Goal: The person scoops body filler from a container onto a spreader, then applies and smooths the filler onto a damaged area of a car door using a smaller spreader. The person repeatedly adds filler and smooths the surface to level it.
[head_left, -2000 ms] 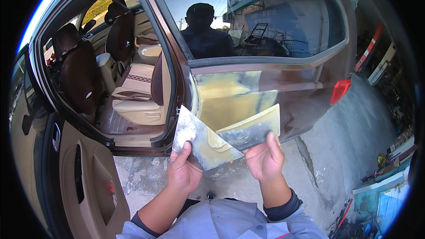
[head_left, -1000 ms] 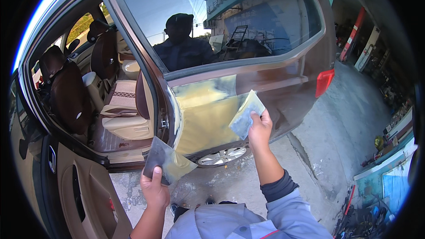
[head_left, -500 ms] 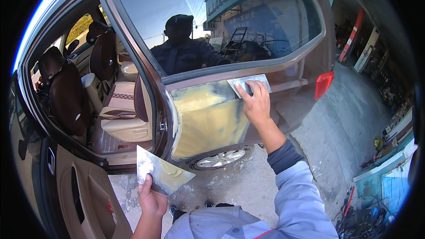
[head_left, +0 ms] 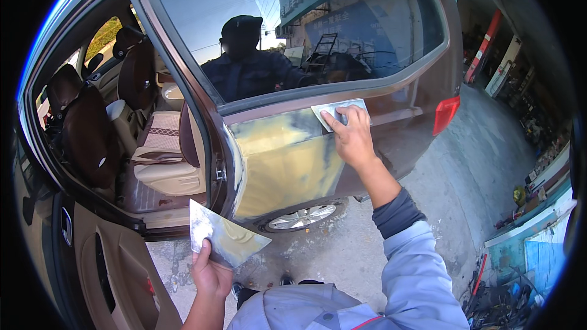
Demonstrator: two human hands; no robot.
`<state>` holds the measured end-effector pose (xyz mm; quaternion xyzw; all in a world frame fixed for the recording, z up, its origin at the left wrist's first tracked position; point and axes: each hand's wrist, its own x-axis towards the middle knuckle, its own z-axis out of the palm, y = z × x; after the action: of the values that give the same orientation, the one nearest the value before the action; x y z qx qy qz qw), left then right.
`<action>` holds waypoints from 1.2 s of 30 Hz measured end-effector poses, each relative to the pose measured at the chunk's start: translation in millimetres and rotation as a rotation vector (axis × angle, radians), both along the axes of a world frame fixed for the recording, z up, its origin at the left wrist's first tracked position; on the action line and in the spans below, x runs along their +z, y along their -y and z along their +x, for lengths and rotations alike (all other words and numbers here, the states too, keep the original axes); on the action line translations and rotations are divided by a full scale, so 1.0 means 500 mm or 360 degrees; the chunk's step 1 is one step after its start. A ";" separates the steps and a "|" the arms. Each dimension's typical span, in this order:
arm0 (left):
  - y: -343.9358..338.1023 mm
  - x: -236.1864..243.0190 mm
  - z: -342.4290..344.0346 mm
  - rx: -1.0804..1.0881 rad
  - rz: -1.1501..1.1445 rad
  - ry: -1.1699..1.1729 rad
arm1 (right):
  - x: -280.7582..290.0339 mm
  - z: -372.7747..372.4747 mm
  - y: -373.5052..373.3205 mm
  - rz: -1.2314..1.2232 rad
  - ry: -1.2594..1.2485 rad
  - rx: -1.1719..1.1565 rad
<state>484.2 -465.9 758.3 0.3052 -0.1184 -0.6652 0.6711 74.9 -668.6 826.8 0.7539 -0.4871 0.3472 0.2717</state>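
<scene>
My right hand (head_left: 353, 136) grips a flat, pale putty spreader (head_left: 326, 110), pressed against the brown car's rear side panel (head_left: 391, 137) just under the dark window. Left of the spreader, a broad patch of yellowish body filler (head_left: 284, 174) covers the panel from below the window to the wheel arch, with grey smears along its edges. My left hand (head_left: 211, 274) holds a thin metal mixing plate (head_left: 221, 232) by its lower corner, thumb on top, below the open doorway. Yellowish filler is smeared on the plate's right half. The fingers beneath the plate are hidden.
The open rear door (head_left: 116, 269) stands at the lower left, beside the car's seats (head_left: 162, 171). A wheel (head_left: 302, 217) sits below the panel. On the right are a red tail light (head_left: 446, 115), concrete floor (head_left: 483, 146) and a cluttered workshop edge (head_left: 507, 293).
The view has shifted slightly, so the car sits a little further left. My right hand and spreader stay at nearly the same spot on the panel. The left hand holds the plate as before.
</scene>
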 end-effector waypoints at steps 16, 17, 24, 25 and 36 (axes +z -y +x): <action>0.022 -0.012 -0.011 -0.0050 0.0029 -0.0005 | -0.040 0.007 -0.026 0.0165 -0.0009 -0.0018; 0.022 -0.013 -0.011 -0.0049 0.0048 -0.0003 | -0.043 0.008 -0.029 0.0175 -0.0016 -0.0024; 0.022 -0.009 -0.015 -0.0070 0.0067 -0.0030 | -0.056 0.012 -0.050 0.0380 0.0068 0.0013; 0.022 -0.009 -0.016 -0.0078 0.0036 -0.0038 | -0.057 0.011 -0.052 0.0423 0.0072 0.0020; 0.013 -0.008 -0.012 -0.0051 0.0053 -0.0051 | -0.092 0.021 -0.081 0.0377 0.0054 -0.0003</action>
<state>478.0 -472.5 754.3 0.3037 -0.1013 -0.6826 0.6569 85.2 -628.2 781.0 0.7742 -0.5300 0.2998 0.1728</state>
